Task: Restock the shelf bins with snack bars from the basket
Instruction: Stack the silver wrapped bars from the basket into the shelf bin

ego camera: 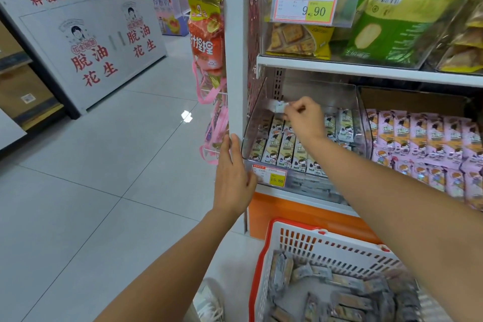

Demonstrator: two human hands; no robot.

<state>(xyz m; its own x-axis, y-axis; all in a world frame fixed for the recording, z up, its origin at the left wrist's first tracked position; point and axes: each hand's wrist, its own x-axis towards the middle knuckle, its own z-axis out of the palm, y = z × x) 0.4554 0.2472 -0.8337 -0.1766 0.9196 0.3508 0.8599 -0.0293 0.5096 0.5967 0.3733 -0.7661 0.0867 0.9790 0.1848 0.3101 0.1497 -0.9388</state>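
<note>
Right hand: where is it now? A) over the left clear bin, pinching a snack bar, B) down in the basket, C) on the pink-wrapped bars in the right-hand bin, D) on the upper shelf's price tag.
A: the right hand pinches a snack bar above the rows in the left clear bin, well above the basket.

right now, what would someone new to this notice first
At centre, the right hand pinches a snack bar above the clear bin, which holds rows of bars. The left hand rests flat against that bin's left front corner. At bottom right, the basket holds loose bars.
</note>
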